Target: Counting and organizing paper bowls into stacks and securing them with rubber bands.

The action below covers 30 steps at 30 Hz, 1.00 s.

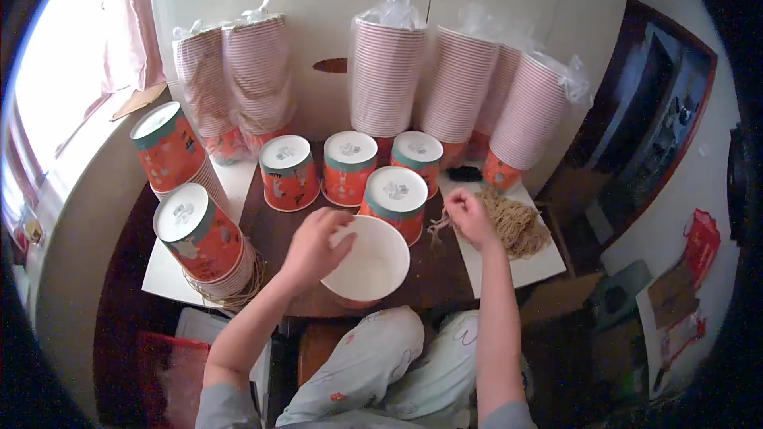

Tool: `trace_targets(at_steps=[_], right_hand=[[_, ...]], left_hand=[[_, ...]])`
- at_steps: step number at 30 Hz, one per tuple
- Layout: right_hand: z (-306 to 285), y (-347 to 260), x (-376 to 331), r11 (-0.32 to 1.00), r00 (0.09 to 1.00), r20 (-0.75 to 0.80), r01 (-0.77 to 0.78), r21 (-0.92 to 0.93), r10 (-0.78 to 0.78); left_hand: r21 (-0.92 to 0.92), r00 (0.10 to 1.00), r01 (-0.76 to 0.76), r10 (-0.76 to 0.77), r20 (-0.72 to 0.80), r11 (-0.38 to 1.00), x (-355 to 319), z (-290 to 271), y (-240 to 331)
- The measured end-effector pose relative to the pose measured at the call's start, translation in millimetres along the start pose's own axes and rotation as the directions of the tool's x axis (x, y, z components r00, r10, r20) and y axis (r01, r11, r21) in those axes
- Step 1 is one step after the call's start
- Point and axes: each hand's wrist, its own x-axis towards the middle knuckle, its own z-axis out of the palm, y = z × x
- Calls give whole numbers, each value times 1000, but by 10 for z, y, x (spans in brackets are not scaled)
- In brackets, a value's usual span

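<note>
An open paper bucket (369, 266), white inside, stands upright at the near edge of the table. My left hand (314, 246) is at its left rim, fingers and thumb apart, the thumb over the opening; whether it touches the rim I cannot tell. To the right, my right hand (470, 221) is closed, fingertips pinched together, beside a tangled heap of tan cords (513, 226). What it pinches, if anything, is too small to make out. Just beyond the open bucket sits an upside-down orange bucket (395, 197) with a green band and white base.
More upturned orange buckets (288, 167) stand behind. At left are two bucket stacks, the nearer (208, 238) with cords round its foot. Tall bagged stacks (389, 71) line the back wall. A small black object (465, 174) lies by the white board (548, 260) under the cords.
</note>
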Motion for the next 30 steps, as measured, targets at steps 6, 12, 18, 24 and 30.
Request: trace_targets(at_steps=[6, 12, 18, 24, 30], right_hand=[[25, -526, 139, 982, 979, -153, 152, 110, -135], [26, -525, 57, 933, 933, -349, 201, 298, -89], [-243, -395, -41, 940, 825, -553, 269, 209, -113], [-389, -173, -36, 979, 830, -534, 205, 18, -164], [-30, -611, -139, 959, 972, -169, 196, 207, -162]], left_hand=[[-274, 955, -280, 296, 20, 920, 882, 784, 326], [-196, 956, -101, 149, 251, 975, 1076, 1303, 292], [-212, 942, -87, 149, 300, 973, 1031, 1120, 82], [-462, 889, 185, 52, 455, 867, 1025, 584, 147], [-372, 912, -146, 270, 309, 917, 950, 762, 295]])
